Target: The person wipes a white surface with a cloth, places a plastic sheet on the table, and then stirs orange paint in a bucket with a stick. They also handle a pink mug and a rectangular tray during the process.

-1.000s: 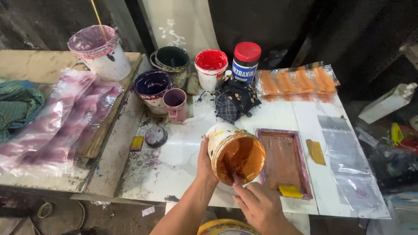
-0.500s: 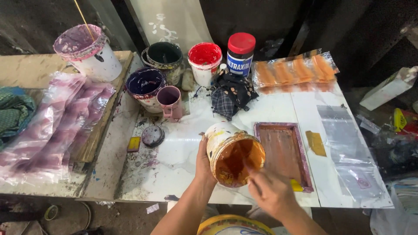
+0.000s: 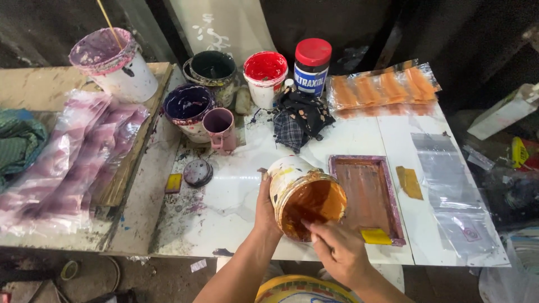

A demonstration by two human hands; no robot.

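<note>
Cloth [image 3: 19, 143] in green lies bunched farthest left of the tilted paint tub, with crumpled pink-stained plastic sheets [image 3: 73, 163] beside it on the wooden board. Up and well to the left of the tub stands a white bucket [image 3: 115, 67] with a pink-smeared rim and a thin stick rising from it. Nearer the tub, still to its left, sit a purple-stained pot [image 3: 188, 109], a pink mug [image 3: 220, 129], a small round lid [image 3: 197, 173] and a little yellow scraper [image 3: 173, 182]; behind them are a dark green pot [image 3: 212, 70] and a red-filled white pot [image 3: 265, 76]. The left hand [image 3: 265, 210] wraps the outer wall of the orange paint tub [image 3: 306, 196], fingers closed around it, holding it tipped toward the person over the white table [image 3: 359, 134]. The right hand [image 3: 337, 249] sits at the tub's near rim, fingertips curled into its mouth; whether it pinches a tool cannot be told. Behind the tub lie a dark checked rag [image 3: 300, 120] and a red-capped jar [image 3: 312, 64]. Just right of the tub rests a purple-framed printing screen [image 3: 368, 196] with a yellow squeegee [image 3: 375, 236] on its near corner, then a yellow card [image 3: 410, 182], clear plastic bags [image 3: 449, 185], and, farther back, orange-printed packets [image 3: 382, 87].
</note>
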